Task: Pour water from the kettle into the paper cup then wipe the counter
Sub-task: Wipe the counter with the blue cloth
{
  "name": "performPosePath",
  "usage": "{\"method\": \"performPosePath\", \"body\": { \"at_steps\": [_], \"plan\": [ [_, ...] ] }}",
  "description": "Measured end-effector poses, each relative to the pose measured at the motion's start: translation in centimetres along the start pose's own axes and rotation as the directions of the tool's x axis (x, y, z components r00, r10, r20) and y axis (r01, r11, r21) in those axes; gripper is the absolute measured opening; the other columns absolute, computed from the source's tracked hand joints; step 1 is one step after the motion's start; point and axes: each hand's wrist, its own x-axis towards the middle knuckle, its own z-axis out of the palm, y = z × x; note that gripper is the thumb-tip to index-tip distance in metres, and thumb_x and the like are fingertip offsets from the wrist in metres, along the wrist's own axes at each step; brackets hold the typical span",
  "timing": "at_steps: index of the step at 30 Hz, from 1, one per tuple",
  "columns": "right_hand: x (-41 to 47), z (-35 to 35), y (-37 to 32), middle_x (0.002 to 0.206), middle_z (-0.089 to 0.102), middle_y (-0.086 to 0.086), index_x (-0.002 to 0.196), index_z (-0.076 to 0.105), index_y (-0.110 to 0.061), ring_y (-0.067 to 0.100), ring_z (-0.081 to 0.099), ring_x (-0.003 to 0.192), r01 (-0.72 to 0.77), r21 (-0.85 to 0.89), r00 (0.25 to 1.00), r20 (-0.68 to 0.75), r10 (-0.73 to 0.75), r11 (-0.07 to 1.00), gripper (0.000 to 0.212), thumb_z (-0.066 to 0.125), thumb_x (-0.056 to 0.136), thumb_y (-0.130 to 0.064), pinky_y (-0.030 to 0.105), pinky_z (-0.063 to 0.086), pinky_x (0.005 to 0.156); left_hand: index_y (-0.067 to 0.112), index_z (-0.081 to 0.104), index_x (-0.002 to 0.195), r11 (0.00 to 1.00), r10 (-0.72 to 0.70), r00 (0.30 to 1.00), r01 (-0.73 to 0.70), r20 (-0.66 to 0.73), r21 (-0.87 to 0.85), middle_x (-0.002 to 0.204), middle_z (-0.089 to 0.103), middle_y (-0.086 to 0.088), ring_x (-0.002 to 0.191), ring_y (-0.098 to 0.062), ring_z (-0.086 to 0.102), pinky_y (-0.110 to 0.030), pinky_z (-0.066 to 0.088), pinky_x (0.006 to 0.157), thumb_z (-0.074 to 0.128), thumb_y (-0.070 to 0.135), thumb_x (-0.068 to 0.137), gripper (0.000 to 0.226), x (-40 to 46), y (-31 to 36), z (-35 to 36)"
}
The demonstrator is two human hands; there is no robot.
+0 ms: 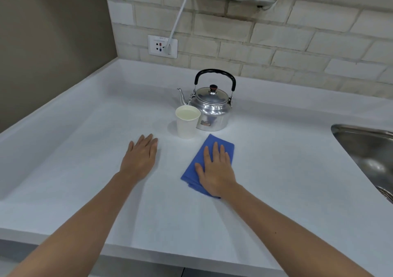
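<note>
A shiny metal kettle with a black handle stands upright on the white counter, spout pointing left. Just in front of it, at its left, stands a white paper cup holding liquid. A folded blue cloth lies flat on the counter in front of the kettle. My right hand rests palm-down on the cloth, fingers stretched out and pressing it to the counter. My left hand lies flat on the bare counter to the left of the cup, holding nothing.
A steel sink is sunk into the counter at the right edge. A wall socket with a white cable plugged in sits on the brick backsplash behind. A brown wall closes off the left side. The counter's front edge runs below my forearms.
</note>
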Motion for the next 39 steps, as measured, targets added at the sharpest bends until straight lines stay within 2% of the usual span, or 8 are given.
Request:
{"method": "performPosePath", "body": {
  "at_steps": [7,14,18,22,25,29,34,39],
  "plan": [
    [2.4,-0.6,1.4,0.158,-0.005,0.019,0.149,0.001,-0.009,0.038,-0.006,0.145,-0.083,-0.061,0.996,-0.023,0.081,0.995,0.07,0.023,0.097,-0.051,0.047,0.0,0.119,0.021,0.025,0.144,1.0,0.023,1.0,-0.023,0.019,-0.002,0.157,0.016,0.003,0.146,-0.013,0.005,-0.036,-0.002,0.119,0.013,0.03,0.099,0.047,0.1,-0.5,0.0],
    [0.6,0.3,1.9,0.159,-0.009,0.004,0.15,-0.001,-0.02,0.027,-0.011,0.146,0.221,-0.062,0.975,0.032,-0.219,0.973,0.067,0.024,0.097,-0.053,0.039,-0.005,0.119,0.02,0.03,0.143,0.999,-0.022,0.998,0.02,-0.051,-0.032,0.155,0.024,0.002,0.145,-0.014,0.011,-0.037,0.003,0.12,0.016,0.03,0.099,0.047,0.3,0.1,0.2],
    [2.3,-0.7,3.2,0.16,-0.006,0.006,0.15,0.001,-0.019,0.028,-0.009,0.146,0.08,-0.056,0.997,0.016,-0.079,0.995,0.065,0.026,0.098,-0.049,0.04,-0.002,0.119,0.02,0.03,0.143,1.0,-0.003,0.999,0.003,-0.047,0.008,0.156,0.022,0.002,0.145,-0.014,0.01,-0.038,0.004,0.12,0.016,0.028,0.099,0.047,0.3,0.0,0.2],
    [3.2,-0.1,0.7,0.159,-0.005,0.011,0.15,0.002,-0.015,0.034,-0.007,0.145,-0.065,-0.063,0.998,-0.009,0.065,0.996,0.068,0.025,0.097,-0.051,0.045,-0.002,0.119,0.018,0.031,0.143,1.0,0.0,0.999,0.001,-0.043,0.016,0.156,0.023,0.0,0.145,-0.016,0.011,-0.039,0.004,0.119,0.017,0.027,0.099,0.046,0.5,0.2,0.1],
    [2.3,0.7,-0.6,0.16,-0.004,0.008,0.15,0.003,-0.017,0.033,-0.007,0.146,0.009,-0.049,1.0,-0.018,-0.01,0.999,0.067,0.025,0.097,-0.051,0.044,-0.002,0.119,0.016,0.034,0.141,1.0,-0.005,0.999,0.005,-0.049,-0.011,0.154,0.027,-0.002,0.145,-0.018,0.014,-0.041,0.005,0.119,0.017,0.028,0.099,0.046,0.9,0.2,0.0],
    [1.2,0.2,1.9,0.16,-0.003,-0.001,0.15,0.004,-0.026,0.023,-0.007,0.147,0.132,-0.035,0.991,0.013,-0.131,0.991,0.063,0.027,0.096,-0.051,0.039,0.0,0.12,0.015,0.036,0.14,0.999,0.027,0.999,-0.026,-0.028,0.034,0.153,0.028,-0.003,0.144,-0.019,0.015,-0.044,0.005,0.118,0.017,0.027,0.099,0.046,1.7,0.2,0.0],
    [2.7,-1.2,5.3,0.16,-0.002,0.0,0.15,0.006,-0.023,0.024,-0.005,0.147,-0.043,-0.034,0.999,0.001,0.043,0.998,0.061,0.028,0.098,-0.048,0.04,0.002,0.121,0.018,0.032,0.142,0.993,0.092,0.996,-0.091,-0.013,0.081,0.155,0.024,-0.003,0.145,-0.02,0.013,-0.044,0.006,0.118,0.018,0.027,0.099,0.046,1.8,-0.8,-0.1],
    [1.6,-1.0,5.0,0.16,-0.001,-0.001,0.15,0.005,-0.025,0.026,-0.005,0.147,-0.098,-0.013,0.995,-0.017,0.097,0.995,0.062,0.027,0.097,-0.05,0.041,0.001,0.12,0.017,0.032,0.142,0.991,0.116,0.993,-0.114,-0.03,0.065,0.155,0.025,-0.004,0.145,-0.021,0.014,-0.043,0.008,0.118,0.02,0.028,0.099,0.046,1.6,-1.0,0.0]
  ]
}}
